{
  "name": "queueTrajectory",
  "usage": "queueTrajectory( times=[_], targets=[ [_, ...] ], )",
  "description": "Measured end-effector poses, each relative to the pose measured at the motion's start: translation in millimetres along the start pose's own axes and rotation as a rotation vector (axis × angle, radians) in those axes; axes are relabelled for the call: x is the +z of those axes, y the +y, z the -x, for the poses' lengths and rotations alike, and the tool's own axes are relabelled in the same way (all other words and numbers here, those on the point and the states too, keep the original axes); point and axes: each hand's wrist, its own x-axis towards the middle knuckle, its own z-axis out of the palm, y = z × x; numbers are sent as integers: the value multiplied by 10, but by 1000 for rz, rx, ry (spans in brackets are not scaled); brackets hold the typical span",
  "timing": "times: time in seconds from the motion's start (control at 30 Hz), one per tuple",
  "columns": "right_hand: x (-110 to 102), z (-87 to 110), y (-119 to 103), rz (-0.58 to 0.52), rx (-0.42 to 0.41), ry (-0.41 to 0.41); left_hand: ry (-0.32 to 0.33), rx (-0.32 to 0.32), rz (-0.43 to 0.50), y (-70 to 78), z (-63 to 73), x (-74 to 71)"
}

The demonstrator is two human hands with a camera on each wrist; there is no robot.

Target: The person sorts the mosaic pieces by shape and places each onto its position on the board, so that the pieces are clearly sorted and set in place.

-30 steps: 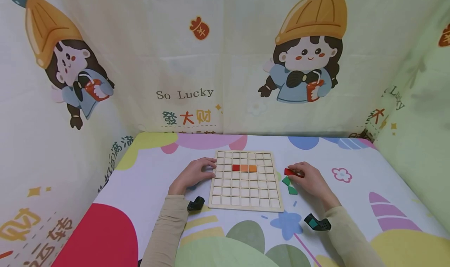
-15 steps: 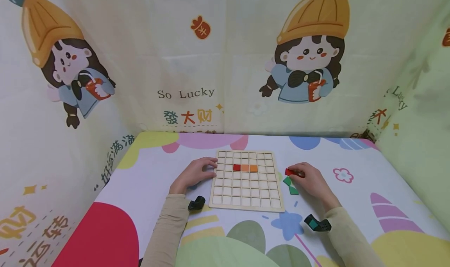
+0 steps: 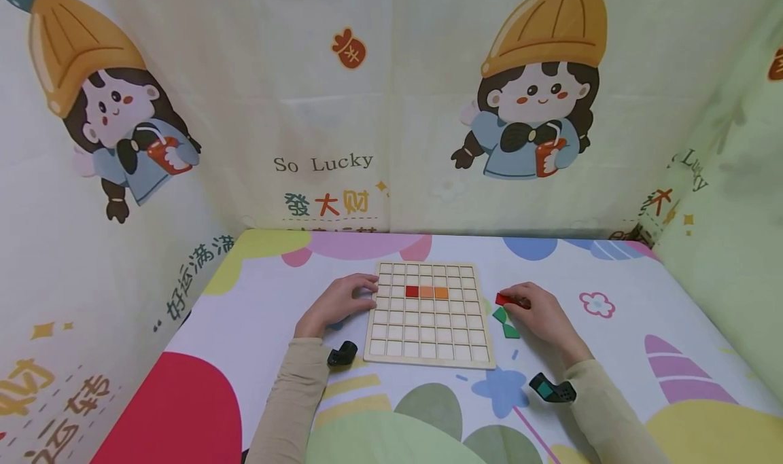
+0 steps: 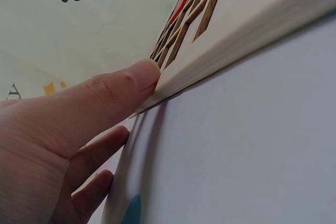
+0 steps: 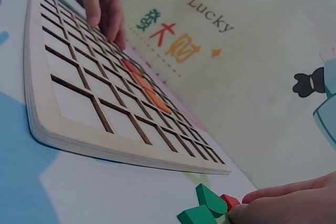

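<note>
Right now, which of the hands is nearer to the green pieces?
The right. The right hand is just beside the green pieces; the left hand is across the board from them, touching its left edge.

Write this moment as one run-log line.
left hand: touches grid board; right hand: pinches red piece; in board: red tile, orange tiles; green pieces: on table

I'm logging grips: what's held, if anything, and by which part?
Left hand only touches the board's left edge; right hand is at a red piece, grip unclear.
</note>
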Motion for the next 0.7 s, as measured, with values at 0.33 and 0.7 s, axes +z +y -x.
queueTrajectory(
  times=[0.33,0.7],
  targets=[
    [5,-7,-6,14,-8,-9,7,7,-6,4,-7,-2],
    [-8,-11,-18,19,-22,0,3,12,-5,24,5,-7]
  ],
)
